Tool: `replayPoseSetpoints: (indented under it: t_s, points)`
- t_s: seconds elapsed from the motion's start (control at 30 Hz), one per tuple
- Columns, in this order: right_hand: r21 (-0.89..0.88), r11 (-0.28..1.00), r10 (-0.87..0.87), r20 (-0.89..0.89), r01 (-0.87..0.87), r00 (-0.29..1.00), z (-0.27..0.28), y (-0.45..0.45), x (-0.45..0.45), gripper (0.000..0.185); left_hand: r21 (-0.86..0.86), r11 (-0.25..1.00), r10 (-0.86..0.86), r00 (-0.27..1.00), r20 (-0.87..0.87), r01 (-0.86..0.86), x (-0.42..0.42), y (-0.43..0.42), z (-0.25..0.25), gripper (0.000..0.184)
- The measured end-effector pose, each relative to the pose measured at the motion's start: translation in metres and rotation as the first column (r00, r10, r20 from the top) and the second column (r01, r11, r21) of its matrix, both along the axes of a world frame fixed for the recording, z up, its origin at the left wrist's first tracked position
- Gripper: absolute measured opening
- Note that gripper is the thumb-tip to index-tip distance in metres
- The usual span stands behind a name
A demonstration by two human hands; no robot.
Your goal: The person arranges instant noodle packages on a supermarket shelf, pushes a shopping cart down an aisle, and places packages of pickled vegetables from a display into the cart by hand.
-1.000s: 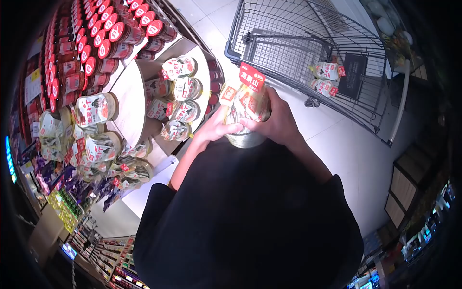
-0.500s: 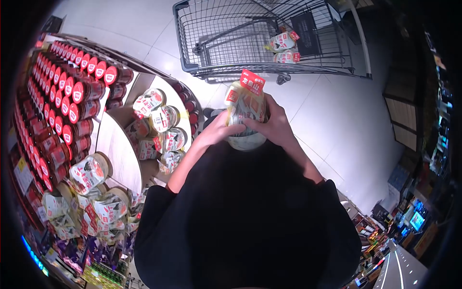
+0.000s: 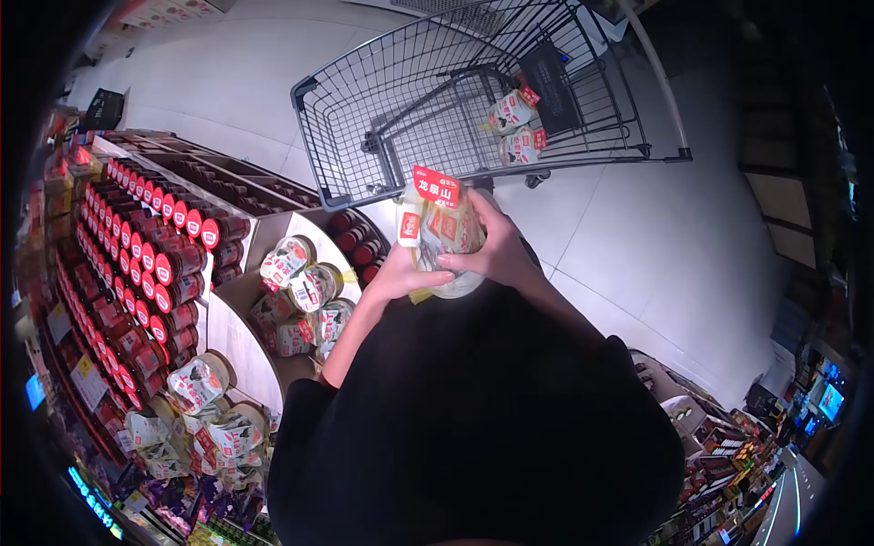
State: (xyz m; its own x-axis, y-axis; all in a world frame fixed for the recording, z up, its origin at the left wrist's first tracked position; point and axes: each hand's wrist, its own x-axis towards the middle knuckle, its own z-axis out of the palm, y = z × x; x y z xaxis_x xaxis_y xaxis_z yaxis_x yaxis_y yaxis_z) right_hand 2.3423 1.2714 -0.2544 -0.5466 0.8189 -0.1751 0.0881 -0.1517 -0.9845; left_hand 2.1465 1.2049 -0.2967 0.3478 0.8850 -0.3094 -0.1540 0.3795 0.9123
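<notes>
In front of my chest I hold a wrapped jar pack (image 3: 446,229) in clear plastic, with a red tag of white lettering sticking up at its top. My left hand (image 3: 403,275) grips its left side and my right hand (image 3: 492,247) its right, both thumbs lying across the near face. Beyond it stands a dark wire shopping cart (image 3: 314,150). Two similar packs (image 3: 512,111) lie inside at the cart's right end. To my left, more wrapped packs (image 3: 289,258) sit piled on a curved wooden shelf. My far fingers are largely hidden behind the pack.
Rows of red-lidded jars (image 3: 164,268) fill the rack at the left. Lower down, another heap of wrapped packs (image 3: 232,432) lies beside a pale curved panel (image 3: 241,341). Light tiled floor (image 3: 628,246) stretches to the right, with dark shelving along its far side.
The view has shifted, so the cart appears further left and the shelves lower. Both hands still hold the pack, which now sits left of its earlier place in view.
</notes>
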Motion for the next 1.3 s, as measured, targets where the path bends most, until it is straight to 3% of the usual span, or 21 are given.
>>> replayPoseSetpoints:
  t_s: [0.07, 0.13, 0.23, 0.27, 0.3, 0.4, 0.5, 0.57, 0.6, 0.63, 0.7, 0.77, 0.8, 0.9, 0.93, 1.03, 1.17, 1.3]
  points:
    - [0.026, 0.999, 0.033, -0.02, -0.032, 0.999, -0.013, 0.033, 0.01, 0.096, -0.019, 0.99, 0.14, 0.989, -0.038, -0.141, 0.012, 0.018, -0.012, 0.08]
    - [0.108, 0.993, 0.039, 0.02, -0.041, 0.999, -0.02, 0.067, 0.019, 0.102, -0.053, 0.984, 0.17, 0.985, -0.032, -0.171, 0.026, 0.045, -0.016, 0.081]
    - [0.058, 0.998, 0.031, 0.037, -0.033, 0.999, -0.014, 0.121, 0.041, 0.107, -0.096, 0.974, 0.202, 0.979, -0.014, -0.203, 0.046, 0.092, -0.025, 0.081]
    - [0.166, 0.986, -0.003, 0.136, -0.02, 0.991, -0.034, 0.132, 0.048, 0.103, -0.14, 0.964, 0.225, 0.974, -0.032, -0.227, 0.051, 0.107, -0.029, 0.079]
    - [0.159, 0.987, -0.016, 0.123, -0.004, 0.992, -0.043, 0.148, 0.057, 0.103, -0.183, 0.951, 0.244, 0.968, -0.049, -0.249, 0.056, 0.124, -0.033, 0.078]
    - [0.138, 0.983, -0.117, -0.036, 0.121, 0.992, -0.072, 0.188, 0.087, 0.082, -0.211, 0.946, 0.225, 0.966, -0.127, -0.248, 0.066, 0.172, -0.057, 0.073]
    - [0.337, 0.933, -0.226, 0.277, 0.125, 0.934, -0.12, 0.219, 0.131, 0.072, -0.212, 0.919, 0.308, 0.94, -0.143, -0.333, 0.078, 0.216, -0.082, 0.064]
    - [0.42, 0.907, -0.222, 0.496, -0.008, 0.839, -0.139, 0.236, 0.164, 0.066, -0.235, 0.892, 0.324, 0.908, -0.265, -0.387, 0.081, 0.244, -0.106, 0.061]
    - [0.401, 0.914, -0.209, 0.585, -0.056, 0.783, -0.158, 0.239, 0.178, 0.063, -0.189, 0.894, 0.352, 0.899, -0.26, -0.405, 0.083, 0.258, -0.124, 0.06]
    - [0.497, 0.864, -0.268, 0.579, -0.073, 0.77, -0.18, 0.237, 0.191, 0.058, -0.206, 0.892, 0.349, 0.902, -0.256, -0.403, 0.085, 0.276, -0.132, 0.06]
    - [0.34, 0.938, -0.185, 0.644, -0.061, 0.742, -0.202, 0.232, 0.203, 0.049, 0.024, 0.941, 0.319, 0.858, -0.403, -0.338, 0.089, 0.308, -0.146, 0.06]
    - [0.386, 0.913, -0.198, 0.7, -0.131, 0.686, -0.198, 0.235, 0.189, 0.041, 0.113, 0.945, 0.328, 0.866, -0.378, -0.308, 0.083, 0.332, -0.193, 0.067]
    - [0.513, 0.839, -0.276, 0.686, -0.179, 0.673, -0.198, 0.235, 0.185, 0.033, 0.14, 0.936, 0.351, 0.846, -0.403, -0.322, 0.082, 0.344, -0.216, 0.077]
    - [0.467, 0.871, -0.27, 0.717, -0.154, 0.643, -0.201, 0.233, 0.186, 0.027, 0.134, 0.927, 0.371, 0.807, -0.459, -0.35, 0.084, 0.379, -0.263, 0.078]
    - [0.486, 0.861, -0.287, 0.71, -0.151, 0.643, -0.199, 0.237, 0.181, 0.024, 0.225, 0.915, 0.402, 0.795, -0.454, -0.334, 0.083, 0.391, -0.289, 0.079]
    - [0.408, 0.897, -0.243, 0.777, -0.171, 0.581, -0.202, 0.237, 0.18, 0.02, 0.213, 0.898, 0.441, 0.794, -0.418, -0.386, 0.091, 0.424, -0.346, 0.081]
    - [0.362, 0.911, -0.207, 0.815, -0.197, 0.541, -0.201, 0.242, 0.176, 0.02, 0.416, 0.885, 0.427, 0.719, -0.548, -0.208, 0.104, 0.462, -0.417, 0.087]
    - [0.35, 0.918, -0.215, 0.837, -0.188, 0.504, -0.201, 0.248, 0.173, 0.02, 0.517, 0.837, 0.447, 0.769, -0.457, -0.179, 0.135, 0.497, -0.451, 0.09]
